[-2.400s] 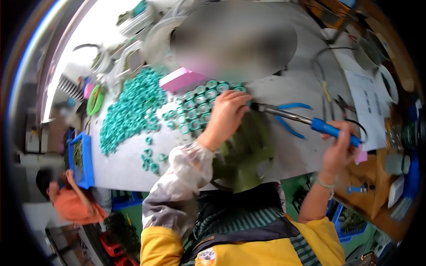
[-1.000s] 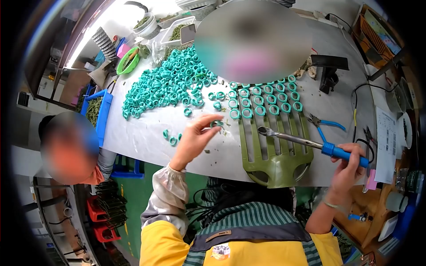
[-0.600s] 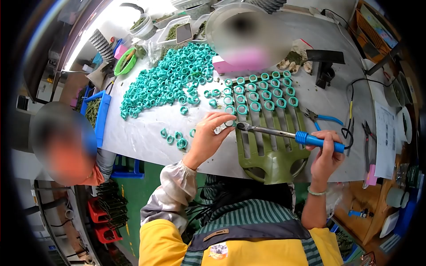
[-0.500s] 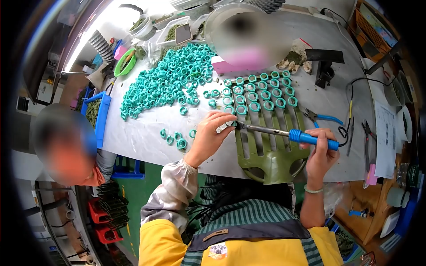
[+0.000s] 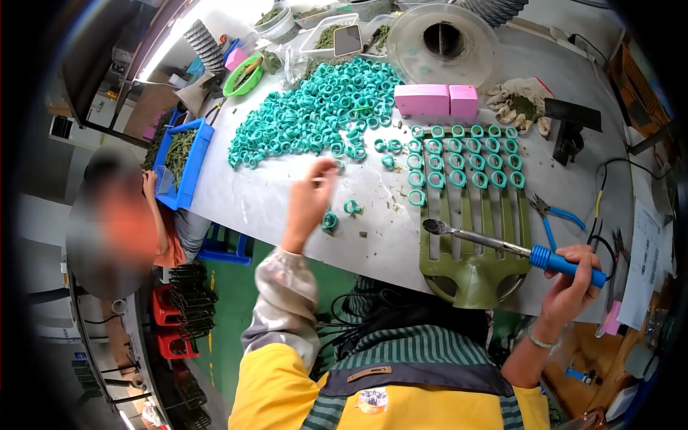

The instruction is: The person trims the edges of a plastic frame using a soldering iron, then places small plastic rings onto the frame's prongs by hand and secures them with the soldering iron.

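Head view: we seem to be picking teal rings (image 5: 308,118), needing a light pinch, our left hand (image 5: 308,208) too blurred to tell its grip, our right hand (image 5: 571,287) wrapping the blue-handled tool (image 5: 494,240).

Grey table (image 5: 269,208): teal rings (image 5: 308,115), pink blocks (image 5: 423,100), pliers (image 5: 566,216), probably glove (image 5: 534,89).

So the forked rack (image 5: 476,283) sat near the front of the counter (image 5: 380,251), rows of rings (image 5: 436,172) on its far half. Loose pile (image 5: 308,115) was off to the left, two blocks (image 5: 423,100) behind the rack, glove (image 5: 527,100) right of those, pliers (image 5: 566,216) right of the rack.
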The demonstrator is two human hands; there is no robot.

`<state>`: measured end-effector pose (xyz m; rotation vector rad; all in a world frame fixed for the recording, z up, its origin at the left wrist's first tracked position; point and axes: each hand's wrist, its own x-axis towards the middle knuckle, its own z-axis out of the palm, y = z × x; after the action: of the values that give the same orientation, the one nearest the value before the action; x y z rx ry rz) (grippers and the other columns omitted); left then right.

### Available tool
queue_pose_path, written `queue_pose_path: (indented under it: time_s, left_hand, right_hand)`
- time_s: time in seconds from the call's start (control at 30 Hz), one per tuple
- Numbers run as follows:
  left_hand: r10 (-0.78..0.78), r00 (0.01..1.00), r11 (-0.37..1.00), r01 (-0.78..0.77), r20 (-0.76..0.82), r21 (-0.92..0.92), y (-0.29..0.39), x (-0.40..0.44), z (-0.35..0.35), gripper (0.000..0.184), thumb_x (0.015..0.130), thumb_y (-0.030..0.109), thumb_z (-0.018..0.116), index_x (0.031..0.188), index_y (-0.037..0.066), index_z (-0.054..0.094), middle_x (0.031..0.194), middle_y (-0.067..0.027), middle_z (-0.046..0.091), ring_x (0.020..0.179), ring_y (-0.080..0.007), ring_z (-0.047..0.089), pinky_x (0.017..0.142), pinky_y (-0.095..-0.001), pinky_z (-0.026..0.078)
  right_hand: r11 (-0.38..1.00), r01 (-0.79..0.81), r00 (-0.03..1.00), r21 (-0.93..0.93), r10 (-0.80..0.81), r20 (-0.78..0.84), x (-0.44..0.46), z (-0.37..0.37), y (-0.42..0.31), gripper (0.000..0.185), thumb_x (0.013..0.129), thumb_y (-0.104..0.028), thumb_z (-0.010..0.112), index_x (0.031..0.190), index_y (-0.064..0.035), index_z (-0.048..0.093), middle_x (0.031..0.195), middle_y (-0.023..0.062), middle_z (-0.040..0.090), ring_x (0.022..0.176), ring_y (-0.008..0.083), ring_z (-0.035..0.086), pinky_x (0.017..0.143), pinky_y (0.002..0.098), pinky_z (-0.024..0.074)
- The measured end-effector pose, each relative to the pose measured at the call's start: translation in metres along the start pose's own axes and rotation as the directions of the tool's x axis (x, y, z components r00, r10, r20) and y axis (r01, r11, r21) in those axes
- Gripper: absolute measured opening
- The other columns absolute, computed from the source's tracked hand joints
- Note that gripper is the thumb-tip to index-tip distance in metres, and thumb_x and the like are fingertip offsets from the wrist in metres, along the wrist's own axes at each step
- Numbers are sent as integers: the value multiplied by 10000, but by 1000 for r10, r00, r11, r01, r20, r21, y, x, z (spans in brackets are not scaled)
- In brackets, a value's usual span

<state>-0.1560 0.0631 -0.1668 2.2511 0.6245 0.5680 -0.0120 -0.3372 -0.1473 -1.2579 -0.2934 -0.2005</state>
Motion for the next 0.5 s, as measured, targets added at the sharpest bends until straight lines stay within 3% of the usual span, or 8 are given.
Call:
queue_pose_path:
  time_s: [0.03, 0.1, 0.17, 0.27, 0.37, 0.4, 0.43, 0.5]
  left_hand:
    - [-55, 997, 961, 70, -61, 268, -27, 0, -22, 186, 941, 144, 652, 1083, 23, 659, 894, -92, 705, 733, -185, 673, 674, -307, 539]
    - [-34, 984, 859, 118, -174, 497, -55, -8, -45, 251, 870, 216, 732, 1006, 27, 640, 895, -131, 663, 781, -268, 653, 717, -386, 521]
    - [-155, 975, 831, 215, -158, 514, -72, -20, -47, 261, 840, 205, 763, 988, 16, 658, 934, -137, 654, 812, -273, 643, 757, -395, 511]
    - [-94, 990, 887, 133, -109, 442, -99, -31, -40, 250, 825, 177, 776, 992, 11, 691, 950, -136, 655, 808, -268, 659, 730, -374, 527]
    - [-107, 978, 969, 143, -179, 202, -66, -27, -39, 223, 849, 131, 756, 1030, 7, 714, 997, -117, 653, 841, -227, 688, 727, -337, 554]
    - [-220, 966, 975, 212, -134, -72, -60, -24, -36, 217, 887, 87, 718, 1088, 5, 708, 1062, -88, 637, 884, -184, 701, 737, -301, 570]
    - [-239, 970, 953, 225, -48, -201, -37, -21, -35, 218, 918, 64, 683, 1125, 0, 698, 1092, -68, 609, 913, -167, 699, 764, -275, 566]
    - [-187, 977, 940, 209, 106, -269, 2, -16, -23, 251, 947, 61, 643, 1183, -18, 679, 1170, -46, 577, 918, -127, 657, 802, -254, 549]
  right_hand:
    - [1000, 3, 1000, -4, -3, -1, -1, 0, 0, 213, 933, -132, 571, 772, 4, 608, 756, 95, 604, 666, 182, 619, 385, 240, 454]
    - [1000, 1, 1000, -1, -1, 6, -2, 0, 1, 215, 936, -133, 569, 772, 0, 609, 760, 93, 603, 673, 185, 623, 381, 239, 453]
    - [1000, -5, 1000, 0, 5, 11, -3, 3, 1, 219, 941, -136, 566, 773, -2, 610, 766, 91, 604, 678, 187, 626, 381, 237, 452]
    - [1000, -18, 1000, -11, 18, 6, -4, 5, -1, 227, 950, -144, 563, 778, -4, 612, 778, 89, 607, 681, 187, 627, 389, 236, 454]
    - [999, -26, 1000, -27, 26, -5, -4, 4, -5, 230, 956, -148, 560, 786, -1, 612, 789, 88, 609, 672, 183, 622, 401, 242, 459]
    - [999, -22, 1000, -33, 21, -15, -4, 4, -8, 230, 957, -149, 560, 789, 0, 612, 790, 88, 608, 664, 181, 619, 403, 244, 460]
    - [999, -16, 1000, -43, 15, -28, -3, 3, -11, 230, 958, -149, 559, 792, 2, 612, 792, 88, 608, 656, 179, 617, 406, 247, 461]
    - [999, -13, 999, -39, 11, -32, -2, 0, -13, 232, 959, -151, 561, 796, 6, 613, 797, 91, 610, 635, 174, 609, 412, 249, 461]
